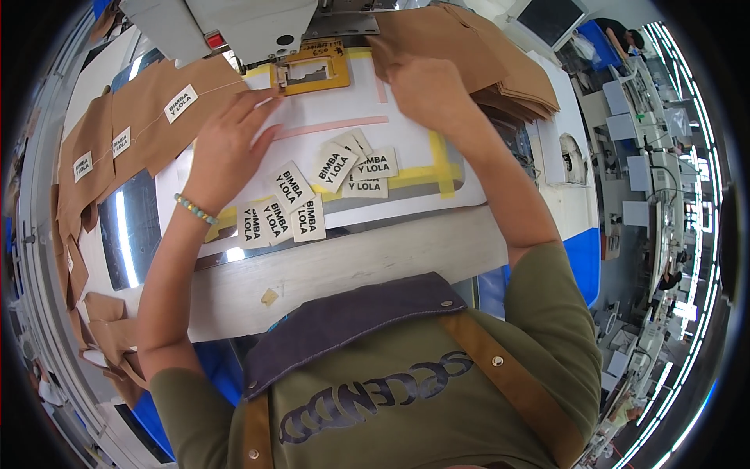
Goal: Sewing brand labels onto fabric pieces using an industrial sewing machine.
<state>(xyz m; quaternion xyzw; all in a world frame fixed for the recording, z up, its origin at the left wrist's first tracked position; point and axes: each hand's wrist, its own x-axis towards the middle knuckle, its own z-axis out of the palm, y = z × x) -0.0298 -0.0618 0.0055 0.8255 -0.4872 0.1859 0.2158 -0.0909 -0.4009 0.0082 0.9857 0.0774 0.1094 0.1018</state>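
My left hand [233, 141] lies with fingers stretched and thumb apart, its fingertips at the left edge of a yellow clamp frame [341, 72] under the sewing machine head [234, 31]. At the upper right, my right hand [430, 92] has its fingers curled on the near left edge of a brown fabric piece [437, 39], which tops a stack. Several white labels with dark print [336, 166] lie loosely overlapped on the white work plate [258, 176], nearer to me than both hands. A pink strip [332, 127] and yellow tape [414, 177] mark the plate.
To the left, brown pieces [148, 102] with white labels on them hang linked by thread. More brown scraps [109, 320] lie at the lower left. A blue bin [582, 262] stands at the right of the table, with a dark screen [549, 27] at the back right.
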